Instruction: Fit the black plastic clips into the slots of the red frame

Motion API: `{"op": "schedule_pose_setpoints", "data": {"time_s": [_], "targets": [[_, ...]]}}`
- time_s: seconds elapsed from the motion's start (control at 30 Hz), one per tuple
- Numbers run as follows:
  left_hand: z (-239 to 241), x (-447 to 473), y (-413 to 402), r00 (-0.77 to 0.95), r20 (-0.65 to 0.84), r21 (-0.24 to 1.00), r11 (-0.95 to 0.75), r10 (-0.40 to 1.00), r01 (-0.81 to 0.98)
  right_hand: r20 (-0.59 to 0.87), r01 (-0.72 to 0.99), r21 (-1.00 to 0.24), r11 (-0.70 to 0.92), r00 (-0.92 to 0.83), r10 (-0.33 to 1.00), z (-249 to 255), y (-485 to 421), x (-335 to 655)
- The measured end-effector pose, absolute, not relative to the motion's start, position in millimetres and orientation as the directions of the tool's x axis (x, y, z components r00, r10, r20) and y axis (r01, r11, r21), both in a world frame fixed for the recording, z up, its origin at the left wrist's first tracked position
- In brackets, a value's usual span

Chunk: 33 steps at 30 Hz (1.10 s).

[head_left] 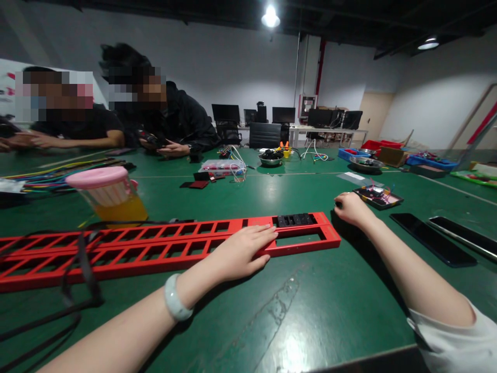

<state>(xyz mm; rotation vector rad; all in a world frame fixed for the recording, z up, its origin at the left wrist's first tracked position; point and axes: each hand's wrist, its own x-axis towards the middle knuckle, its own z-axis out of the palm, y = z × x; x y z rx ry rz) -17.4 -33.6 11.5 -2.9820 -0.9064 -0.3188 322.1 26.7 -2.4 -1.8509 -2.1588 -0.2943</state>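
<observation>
A long red frame [194, 254] with two rows of rectangular openings lies across the table. My left hand [243, 251] rests flat on it near its right end, fingers stretched out and holding nothing. Black modules [295, 220] sit side by side in the far row's end opening; the near opening beside them shows the green tabletop. Just beyond the frame's right end, my right hand [351, 207] is closed low over the table. A small black piece [338, 205] shows at its fingers; most of it is hidden.
Black straps [83, 269] trail over the frame's left part. Behind it stands a pink-lidded cup [111, 194]. Two phones [433, 238] and a tray of wired parts [378, 197] lie at right. Metal bowls [271, 160] and a parts box [221, 167] stand farther back. Two people sit far left.
</observation>
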Motion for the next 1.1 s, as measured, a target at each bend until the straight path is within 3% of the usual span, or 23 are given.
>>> {"op": "schedule_pose_setpoints", "data": {"time_s": [0.27,0.5,0.73,1.1], "targets": [[11,-17,-33,0.814,0.186,0.044,-0.832,0.55,0.553,0.532,0.899,-0.119,0.421,-0.3,0.792,-2,17,288],[10,-17,-33,0.81,0.19,0.049,-0.829,0.556,0.557,0.677,0.787,-0.219,0.577,-0.303,0.671,-1,4,257],[11,-18,-34,0.808,0.186,0.055,-0.827,0.559,0.559,0.626,0.652,-0.368,0.663,-0.354,0.695,3,-14,232],[9,-19,-33,0.81,0.205,0.075,-0.834,0.55,0.547,0.55,0.539,-0.4,0.741,-0.505,0.665,2,-33,210]]}}
